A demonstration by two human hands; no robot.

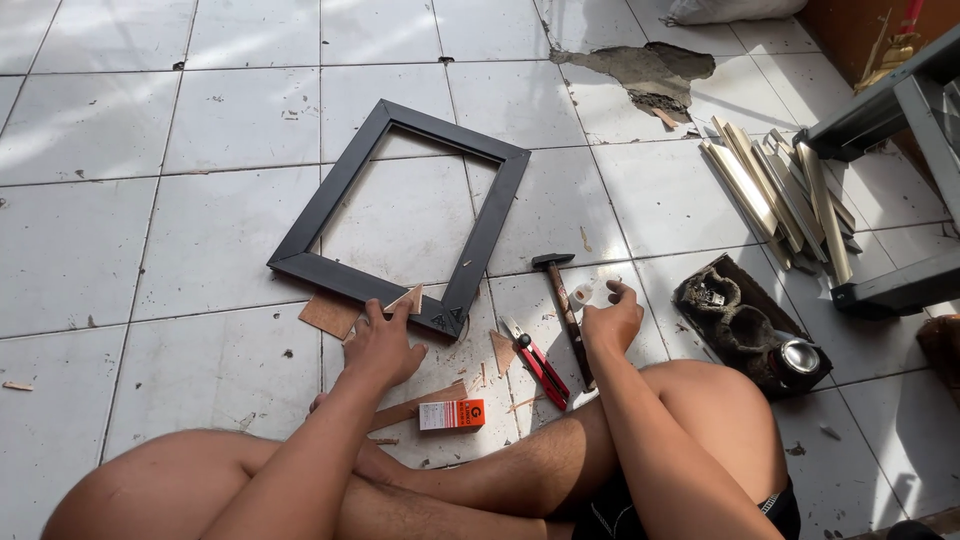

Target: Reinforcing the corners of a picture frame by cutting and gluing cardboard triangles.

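A black rectangular picture frame (330, 205) lies flat on the white tiled floor. My left hand (382, 345) rests on the floor at the frame's near corner, fingertips on a small triangular piece of thin brown board (408, 298). My right hand (612, 318) hovers to the right, pinching a small white glue tube (582, 294). A hammer (562, 300) with a wooden handle lies just left of that hand. Red-handled pliers (538, 364) lie between my hands. A small orange and white box (452, 414) sits by my leg.
A bundle of pale moulding strips (775, 190) lies at the right beside a grey metal stand (890, 110). A dark tray (745, 320) holds rags and a small tin. Broken tile (645, 70) at the back. Brown board scraps (330, 315) near the frame.
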